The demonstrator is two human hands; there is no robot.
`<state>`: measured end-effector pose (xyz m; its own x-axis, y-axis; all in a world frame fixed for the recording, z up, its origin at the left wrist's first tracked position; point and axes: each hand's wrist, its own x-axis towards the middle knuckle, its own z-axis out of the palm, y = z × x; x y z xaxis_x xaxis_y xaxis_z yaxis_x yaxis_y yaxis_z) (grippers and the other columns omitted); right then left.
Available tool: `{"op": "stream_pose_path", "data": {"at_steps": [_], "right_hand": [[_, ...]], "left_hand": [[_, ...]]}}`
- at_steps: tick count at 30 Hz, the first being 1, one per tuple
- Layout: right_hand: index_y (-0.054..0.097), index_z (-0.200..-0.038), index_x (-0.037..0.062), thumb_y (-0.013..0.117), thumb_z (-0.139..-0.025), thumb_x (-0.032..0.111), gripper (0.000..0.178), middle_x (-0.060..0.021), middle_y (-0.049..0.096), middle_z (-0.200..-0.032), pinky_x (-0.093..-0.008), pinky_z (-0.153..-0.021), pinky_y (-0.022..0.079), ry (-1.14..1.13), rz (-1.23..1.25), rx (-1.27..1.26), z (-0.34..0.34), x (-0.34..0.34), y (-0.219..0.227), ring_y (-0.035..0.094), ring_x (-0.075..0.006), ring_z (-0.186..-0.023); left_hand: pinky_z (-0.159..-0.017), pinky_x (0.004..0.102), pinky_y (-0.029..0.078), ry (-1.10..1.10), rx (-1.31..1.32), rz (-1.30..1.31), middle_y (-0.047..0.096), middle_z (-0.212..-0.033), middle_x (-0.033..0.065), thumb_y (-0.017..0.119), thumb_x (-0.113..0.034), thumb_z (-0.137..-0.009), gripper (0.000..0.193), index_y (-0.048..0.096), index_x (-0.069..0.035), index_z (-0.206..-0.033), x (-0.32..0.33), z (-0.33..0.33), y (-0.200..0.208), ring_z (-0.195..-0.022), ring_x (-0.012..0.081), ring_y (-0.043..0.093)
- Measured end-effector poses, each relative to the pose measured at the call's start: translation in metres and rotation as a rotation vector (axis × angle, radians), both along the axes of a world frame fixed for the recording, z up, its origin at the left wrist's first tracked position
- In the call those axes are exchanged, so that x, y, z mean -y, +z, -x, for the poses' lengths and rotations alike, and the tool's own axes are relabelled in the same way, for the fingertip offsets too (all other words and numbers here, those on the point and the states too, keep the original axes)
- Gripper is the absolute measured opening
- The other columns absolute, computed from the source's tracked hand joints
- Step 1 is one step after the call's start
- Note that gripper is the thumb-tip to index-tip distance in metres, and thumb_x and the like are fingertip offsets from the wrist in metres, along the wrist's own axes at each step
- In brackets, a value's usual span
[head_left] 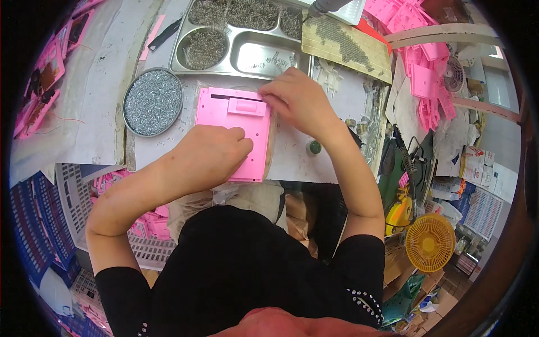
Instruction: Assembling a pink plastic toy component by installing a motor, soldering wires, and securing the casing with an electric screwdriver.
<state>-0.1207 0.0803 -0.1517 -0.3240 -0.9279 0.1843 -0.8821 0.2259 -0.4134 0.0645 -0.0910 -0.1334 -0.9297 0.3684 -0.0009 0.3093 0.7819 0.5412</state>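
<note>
Pink flat plastic panel [233,129], rectangular with a long slot and a small raised tab near its far edge, lies on the paper-covered worktop [101,95] directly under both hands. Left hand [210,154] rests palm-down on the panel's near half, fingers curled loosely together and pressing the plastic flat, the fingertips pointing toward the right hand. Right hand [297,101] sits at the panel's far right corner, its fingertips bunched and pressed together against the edge beside the raised tab; whether they pinch some small part there cannot be told. Just beyond the left hand and to its left stands a round shallow metal dish heaped with small silver screws [152,102], near the panel but not touching it. Beyond both hands is a stainless steel compartment tray [241,35] holding piles of small metal springs and fittings. Past the right hand, to its right, lies a brown perforated board [348,48], and farther off a heap of pink plastic parts [421,73]. Near the left elbow a white plastic crate [73,191] holds more pink pieces.
</note>
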Motion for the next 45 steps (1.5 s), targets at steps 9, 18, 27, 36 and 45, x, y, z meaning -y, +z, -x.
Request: {"op": "stream_pose_path", "data": {"at_steps": [9, 18, 27, 36, 45], "right_hand": [[0.074, -0.115, 0.009, 0.073, -0.087, 0.011, 0.028, -0.0091, 0.072, -0.093, -0.0401, -0.079, 0.052, -0.166, 0.136, 0.113, -0.014, -0.047, 0.006, 0.064, -0.0297, -0.088], [0.075, -0.117, 0.0052, 0.075, -0.088, 0.004, 0.029, -0.0081, 0.072, -0.09, -0.0301, -0.074, 0.053, -0.281, 0.188, 0.104, -0.001, -0.067, 0.036, 0.067, -0.0182, -0.08], [0.045, -0.152, 0.0075, 0.075, -0.093, 0.021, 0.067, -0.0101, 0.069, -0.11, -0.032, -0.081, 0.055, -0.442, 0.983, 0.45, 0.085, 0.001, 0.054, 0.067, -0.0189, -0.095], [0.051, -0.138, 0.0011, 0.076, -0.092, 0.014, 0.054, -0.0079, 0.069, -0.097, -0.03, -0.071, 0.053, 0.014, 0.4, 0.855, 0.044, 0.024, 0.13, 0.065, -0.0144, -0.082], [0.048, -0.112, 0.0133, 0.077, -0.095, 0.034, 0.039, 0.0035, 0.048, -0.058, -0.0322, -0.055, 0.043, 0.019, 0.839, 1.221, -0.114, -0.015, 0.076, 0.05, -0.0136, -0.05]], "left_hand": [[-0.066, 0.0428, 0.057, -0.303, 0.11, 0.211, 0.068, -0.083, 0.0141, 0.067, -0.009, -0.08, 0.011, 0.067, -0.002, -0.088, -0.025, 0.028, 0.012, -0.076, 0.0314, 0.072], [-0.067, 0.0437, 0.056, -0.238, 0.121, 0.195, 0.067, -0.081, 0.0145, 0.065, -0.01, -0.084, 0.009, 0.063, -0.002, -0.087, -0.015, 0.022, 0.008, -0.075, 0.0341, 0.069], [-0.061, 0.0452, 0.052, 0.045, 0.055, -0.119, 0.061, -0.078, 0.01, 0.065, -0.018, -0.093, 0.016, 0.058, -0.007, -0.083, 0.002, -0.023, 0.005, -0.07, 0.0339, 0.065], [-0.078, 0.0411, 0.049, 0.223, -0.246, -0.308, 0.07, -0.094, 0.0068, 0.076, -0.003, -0.08, 0.019, 0.069, -0.007, -0.097, -0.013, -0.042, -0.007, -0.086, 0.0282, 0.067], [-0.078, 0.0389, 0.044, 0.285, -0.328, -0.441, 0.068, -0.092, 0.0042, 0.077, -0.007, -0.083, 0.016, 0.069, -0.008, -0.097, -0.027, -0.042, -0.025, -0.083, 0.0243, 0.065]]}}
